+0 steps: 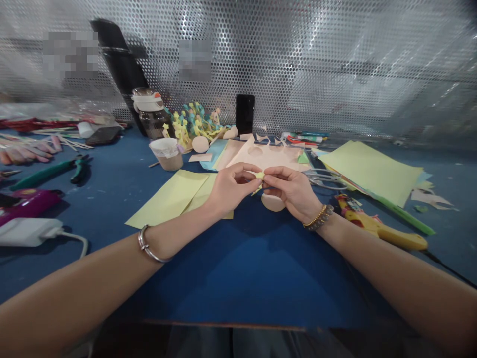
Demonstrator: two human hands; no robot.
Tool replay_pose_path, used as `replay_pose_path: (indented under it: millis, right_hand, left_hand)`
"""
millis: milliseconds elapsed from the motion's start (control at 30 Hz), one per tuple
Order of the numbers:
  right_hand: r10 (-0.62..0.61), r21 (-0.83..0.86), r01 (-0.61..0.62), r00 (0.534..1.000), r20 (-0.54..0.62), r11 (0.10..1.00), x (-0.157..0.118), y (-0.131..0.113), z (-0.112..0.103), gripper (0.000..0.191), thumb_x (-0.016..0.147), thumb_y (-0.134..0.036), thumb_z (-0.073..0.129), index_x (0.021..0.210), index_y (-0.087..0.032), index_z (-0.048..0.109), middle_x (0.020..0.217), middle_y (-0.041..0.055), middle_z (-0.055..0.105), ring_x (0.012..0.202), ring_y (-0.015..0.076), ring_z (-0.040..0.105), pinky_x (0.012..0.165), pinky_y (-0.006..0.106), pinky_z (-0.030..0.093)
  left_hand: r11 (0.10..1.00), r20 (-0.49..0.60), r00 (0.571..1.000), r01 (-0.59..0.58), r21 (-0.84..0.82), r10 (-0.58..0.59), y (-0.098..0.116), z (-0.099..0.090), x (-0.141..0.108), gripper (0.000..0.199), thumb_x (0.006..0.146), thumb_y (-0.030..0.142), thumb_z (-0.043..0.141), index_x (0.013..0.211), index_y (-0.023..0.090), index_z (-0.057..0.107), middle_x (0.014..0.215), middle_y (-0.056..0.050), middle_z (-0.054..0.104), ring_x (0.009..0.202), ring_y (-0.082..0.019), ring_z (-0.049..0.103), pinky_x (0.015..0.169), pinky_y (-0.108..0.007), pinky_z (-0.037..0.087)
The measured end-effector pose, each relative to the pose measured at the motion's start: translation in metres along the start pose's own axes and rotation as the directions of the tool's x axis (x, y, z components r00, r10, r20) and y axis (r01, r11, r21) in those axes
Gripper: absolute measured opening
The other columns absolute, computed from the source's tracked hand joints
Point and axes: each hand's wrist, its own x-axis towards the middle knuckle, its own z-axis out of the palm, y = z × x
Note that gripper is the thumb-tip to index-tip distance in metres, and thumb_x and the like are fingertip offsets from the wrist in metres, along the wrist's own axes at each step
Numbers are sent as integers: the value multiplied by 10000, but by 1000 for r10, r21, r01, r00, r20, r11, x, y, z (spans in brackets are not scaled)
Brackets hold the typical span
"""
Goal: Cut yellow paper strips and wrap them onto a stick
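Note:
My left hand [235, 185] and my right hand [292, 191] meet at the middle of the table, fingertips pinched on a small yellow paper piece [260, 175] between them. Part of the piece is hidden by the fingers. A pale round paper disc [273, 202] lies just under my right hand. Behind both hands is a cut pink sheet [248, 153] with round holes. Yellow sheets [175, 194] lie beneath and left of my left hand.
Green pliers [46, 174], a paper cup [166, 153] and a lidded jar [151, 117] stand or lie at left. A phone [245, 113] leans at the back. At right are a paper stack [372, 166], a green knife [406, 215] and a yellow glue gun [391, 233].

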Motion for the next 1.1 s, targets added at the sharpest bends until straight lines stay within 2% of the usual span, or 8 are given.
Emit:
replay_pose_path:
  millis: [333,700,867,1100]
  right_hand:
    - [41,-47,-39,998,38,998,-3,-4,1,223,687,-329,760,850,-181,725,773,22,696,681,110,630,609,236,531]
    - [26,-85,-24,999,25,996,-3,-2,1,223,631,-328,798,779,-183,715,743,7,665,680,106,601,599,234,538]
    - [25,-123,-19,998,53,992,-5,-4,2,233,683,-372,757,809,-178,726,785,23,662,692,106,594,582,225,540]
    - [0,-158,7,999,41,987,-4,-3,2,246,652,-390,768,768,-178,721,751,18,661,674,112,591,581,237,533]
  left_hand:
    - [1000,-21,1000,9,-6,-9,5,0,-1,229,724,220,678,940,151,647,711,-23,686,604,-112,622,580,-222,489]
    - [999,-21,999,-37,33,38,2,1,-1,206,738,228,672,933,165,650,737,-23,687,629,-112,629,624,-230,497]
    - [1000,-40,999,-14,28,15,3,0,-1,221,733,239,679,934,156,646,726,-27,684,605,-110,617,590,-224,487]
    - [999,-31,1000,-7,32,7,4,0,-1,217,731,244,677,931,163,646,717,-21,681,613,-116,624,607,-234,495]
